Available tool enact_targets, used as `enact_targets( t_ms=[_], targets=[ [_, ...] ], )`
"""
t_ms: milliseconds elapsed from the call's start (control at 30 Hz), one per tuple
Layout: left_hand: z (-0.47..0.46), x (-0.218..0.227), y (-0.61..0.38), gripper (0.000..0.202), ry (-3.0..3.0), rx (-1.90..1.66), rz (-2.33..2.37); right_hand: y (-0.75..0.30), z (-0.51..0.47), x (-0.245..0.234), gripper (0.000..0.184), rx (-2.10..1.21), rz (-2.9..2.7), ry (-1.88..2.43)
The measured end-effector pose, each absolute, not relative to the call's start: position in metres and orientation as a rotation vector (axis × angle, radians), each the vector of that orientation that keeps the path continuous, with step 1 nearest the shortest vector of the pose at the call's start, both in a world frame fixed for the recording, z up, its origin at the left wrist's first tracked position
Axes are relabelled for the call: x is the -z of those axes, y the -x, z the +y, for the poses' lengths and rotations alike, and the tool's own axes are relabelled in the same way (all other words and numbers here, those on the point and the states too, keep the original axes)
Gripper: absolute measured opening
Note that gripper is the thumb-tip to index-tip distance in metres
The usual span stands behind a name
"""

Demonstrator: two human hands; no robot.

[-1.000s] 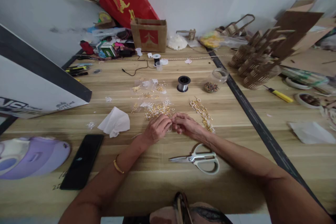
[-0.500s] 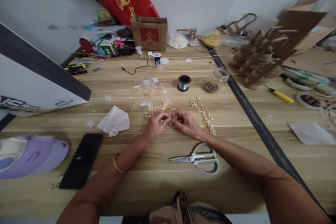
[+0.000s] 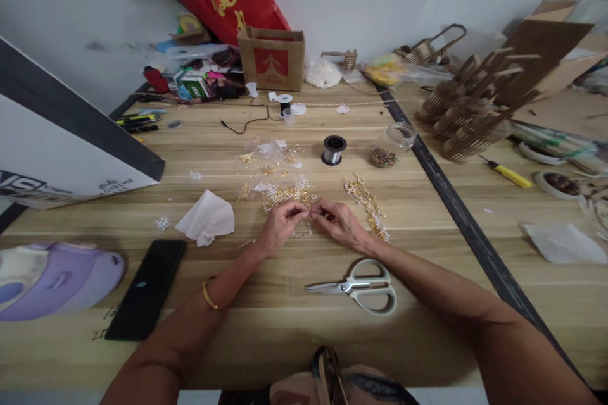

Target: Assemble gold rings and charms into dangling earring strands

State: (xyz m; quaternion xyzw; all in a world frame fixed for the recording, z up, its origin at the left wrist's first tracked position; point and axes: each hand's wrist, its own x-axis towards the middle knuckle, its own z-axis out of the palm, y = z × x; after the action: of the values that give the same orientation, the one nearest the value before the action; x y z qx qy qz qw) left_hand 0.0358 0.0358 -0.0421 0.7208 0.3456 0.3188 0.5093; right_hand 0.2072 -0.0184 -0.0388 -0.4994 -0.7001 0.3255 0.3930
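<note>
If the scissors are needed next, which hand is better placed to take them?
Right, probably. The scissors lie by the right forearm, close to the right hand, with handles on its side and blades pointing left. The left hand is farther off. Both hands pinch a small gold piece.

light: bright, even | shadows: soft | focus: sharp | edges: wide-angle bending

Table (image 3: 285, 335): pale wood-grain top, smooth and matt, with a dull black strip along its right side. The gold pieces (image 3: 285, 193) are bright, shiny metal; the scissors (image 3: 357, 286) have bare steel blades and smooth pale plastic handles; the spool (image 3: 332, 150) carries glinting silvery wire. The phone (image 3: 145, 291) is glossy black, the tissue (image 3: 207, 218) soft crumpled white paper, the jar (image 3: 398, 138) clear and glassy, the bag (image 3: 272, 60) matt brown paper.
</note>
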Motion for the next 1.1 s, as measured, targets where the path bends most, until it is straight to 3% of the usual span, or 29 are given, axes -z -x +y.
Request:
enact_targets(
  t_ms=[800, 1100],
  targets=[
    [0.0366, 0.0411, -0.0353, 0.013, -1.786, -0.72, 0.795, -0.2117, -0.016, 0.0377, 0.013, -0.823, -1.864, 1.286],
    [0.0404, 0.0391, -0.0351, 0.015, -1.666, -0.657, 0.758, -0.2118, -0.0172, 0.0345, 0.02, -1.116, -1.686, 1.22]
  ],
)
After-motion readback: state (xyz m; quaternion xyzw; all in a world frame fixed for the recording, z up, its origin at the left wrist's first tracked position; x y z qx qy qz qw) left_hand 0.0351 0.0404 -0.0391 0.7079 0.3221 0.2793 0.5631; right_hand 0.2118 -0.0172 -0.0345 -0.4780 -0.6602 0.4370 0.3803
